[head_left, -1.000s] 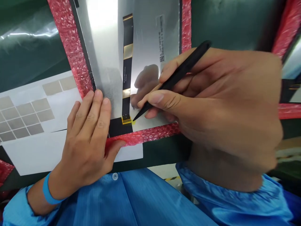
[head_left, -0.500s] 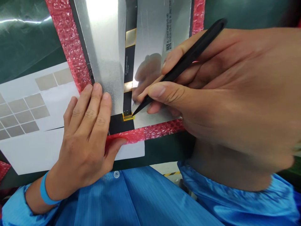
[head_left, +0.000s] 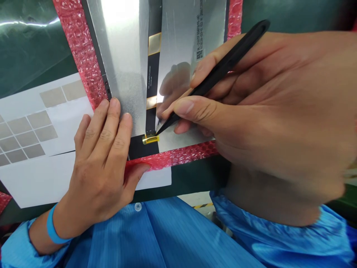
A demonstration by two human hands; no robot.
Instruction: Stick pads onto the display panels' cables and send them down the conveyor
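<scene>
In the head view, my right hand (head_left: pixel 237 96) grips a black spudger (head_left: pixel 223 70) like a pen. Its pointed tip rests at the right side of the lower end of a black ribbon cable (head_left: pixel 152 74), just above a small yellow tab (head_left: pixel 151 139). This cable runs down the middle of a silvery flat display panel (head_left: pixel 125 63), whose lower strip is black. My left hand (head_left: pixel 102 160) lies with straight fingers over the panel's lower left corner. Its thumb reaches along the red bubble wrap at the near edge, with the tip partly hidden.
Red bubble wrap (head_left: pixel 80 48) lies under the panel and shows around its edges. White sheets with grey squares (head_left: pixel 52 97) lie to the left on the dark green tabletop (head_left: pixel 195 173). A printed code (head_left: pixel 199 55) marks the panel's right part.
The yellow tab at the cable's end now sits tilted and shinier, sticking out farther left. The spudger tip has shifted slightly left and up. My left hand has hardly moved.
</scene>
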